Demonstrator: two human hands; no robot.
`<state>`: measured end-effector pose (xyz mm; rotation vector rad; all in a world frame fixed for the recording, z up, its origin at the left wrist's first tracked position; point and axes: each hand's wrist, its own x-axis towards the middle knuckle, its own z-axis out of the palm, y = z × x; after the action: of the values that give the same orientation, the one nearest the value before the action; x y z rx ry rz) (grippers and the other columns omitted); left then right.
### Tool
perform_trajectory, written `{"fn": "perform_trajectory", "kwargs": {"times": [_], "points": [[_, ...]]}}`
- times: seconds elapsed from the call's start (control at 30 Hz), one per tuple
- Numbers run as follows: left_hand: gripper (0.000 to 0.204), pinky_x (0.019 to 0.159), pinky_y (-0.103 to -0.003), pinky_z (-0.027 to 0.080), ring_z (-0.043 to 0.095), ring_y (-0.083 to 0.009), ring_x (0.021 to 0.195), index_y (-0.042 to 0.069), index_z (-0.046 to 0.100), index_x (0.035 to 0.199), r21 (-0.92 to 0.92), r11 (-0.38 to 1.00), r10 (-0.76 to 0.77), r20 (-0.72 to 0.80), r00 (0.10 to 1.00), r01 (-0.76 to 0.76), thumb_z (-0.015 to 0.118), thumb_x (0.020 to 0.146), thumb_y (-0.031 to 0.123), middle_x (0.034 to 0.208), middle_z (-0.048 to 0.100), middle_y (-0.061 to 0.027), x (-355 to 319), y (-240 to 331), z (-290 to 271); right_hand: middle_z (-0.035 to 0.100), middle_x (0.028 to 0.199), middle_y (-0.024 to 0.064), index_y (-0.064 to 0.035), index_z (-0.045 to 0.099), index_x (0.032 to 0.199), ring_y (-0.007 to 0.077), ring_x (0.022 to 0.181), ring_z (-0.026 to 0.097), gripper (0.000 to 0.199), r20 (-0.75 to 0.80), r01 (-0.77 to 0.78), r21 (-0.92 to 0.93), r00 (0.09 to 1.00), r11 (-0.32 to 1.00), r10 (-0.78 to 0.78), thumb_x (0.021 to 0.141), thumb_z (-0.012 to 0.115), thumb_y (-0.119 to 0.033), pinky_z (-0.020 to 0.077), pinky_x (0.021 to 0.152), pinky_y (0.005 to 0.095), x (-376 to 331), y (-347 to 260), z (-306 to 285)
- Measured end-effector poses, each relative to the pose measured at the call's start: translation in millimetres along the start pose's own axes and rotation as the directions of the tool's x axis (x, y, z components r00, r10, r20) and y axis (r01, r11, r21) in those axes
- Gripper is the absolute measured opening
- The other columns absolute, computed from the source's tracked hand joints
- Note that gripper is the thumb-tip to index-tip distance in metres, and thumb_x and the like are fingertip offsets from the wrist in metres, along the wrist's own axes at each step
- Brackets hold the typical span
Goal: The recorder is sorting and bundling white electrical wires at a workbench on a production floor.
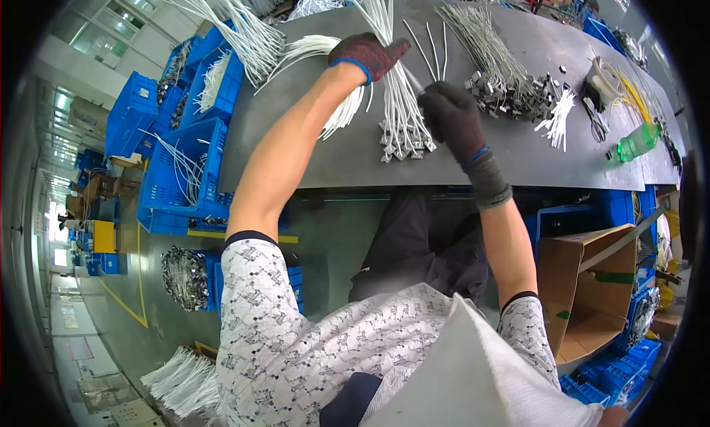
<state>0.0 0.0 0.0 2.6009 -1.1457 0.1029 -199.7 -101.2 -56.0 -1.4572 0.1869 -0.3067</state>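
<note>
My left hand (368, 57), in a dark red and black glove with a blue cuff, is closed round a bundle of long white wires (399, 105) on the grey table. The bundle's near ends carry small square metal pieces (405, 144). Just right of the bundle, my right hand (452, 118) is closed in a dark glove. A thin, blurred pale streak runs from the bundle toward its fingers; what they hold is hidden. Beyond the right hand lie a few loose wires (435, 53). Another bunch of white wires (342, 116) lies beside the left wrist.
On the grey table (310, 164), a wire pile with metal ends (510, 90) lies to the right, near short white pieces (558, 120), a white tub (605, 79) and a green bottle (637, 142). Blue crates (177, 194) line the left; a cardboard box (592, 301) stands below right.
</note>
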Motion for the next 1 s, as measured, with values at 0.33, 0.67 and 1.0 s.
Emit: {"fn": "perform_trajectory", "kwargs": {"times": [0.33,0.67,1.0], "points": [[0.058,0.042,-0.029,0.021,0.026,-0.0097,0.047,0.007,0.056,0.107,-0.685,0.386,-0.254,0.565,0.785,0.617,0.071,0.083,0.058,0.072,0.058,-0.0092,-7,21,5,0.069,0.082,0.0118,-0.0081,0.066,0.101,0.0277,0.068,0.068,0.016,-0.095,0.397,-0.648,0.805,0.65,-0.586,0.089,0.063,-0.019,0.0524,0.062,0.0394,3,37,65],[0.038,0.039,-0.029,0.027,0.033,-0.0119,0.041,0.003,0.067,0.092,-0.676,0.509,-0.228,0.49,0.841,0.532,0.07,0.089,0.041,0.068,0.063,-0.0097,-10,25,9,0.065,0.079,0.0081,-0.0014,0.065,0.109,0.0139,0.056,0.061,0.032,-0.027,-0.115,0.399,0.99,0.91,0.137,0.094,0.062,-0.03,0.0459,0.047,0.0281,7,32,52],[0.027,0.071,-0.039,0.053,0.067,-0.0285,0.078,0.008,0.068,0.107,-0.1,0.956,0.29,0.179,0.94,-0.276,0.055,0.097,0.028,0.083,0.07,-0.0087,-18,-14,13,0.054,0.061,0.0003,-0.0007,0.069,0.092,0.0083,0.049,0.049,0.027,-0.232,0.066,0.042,0.971,0.997,-0.055,0.09,0.063,-0.027,0.0374,0.045,0.0251,9,29,0]]}}
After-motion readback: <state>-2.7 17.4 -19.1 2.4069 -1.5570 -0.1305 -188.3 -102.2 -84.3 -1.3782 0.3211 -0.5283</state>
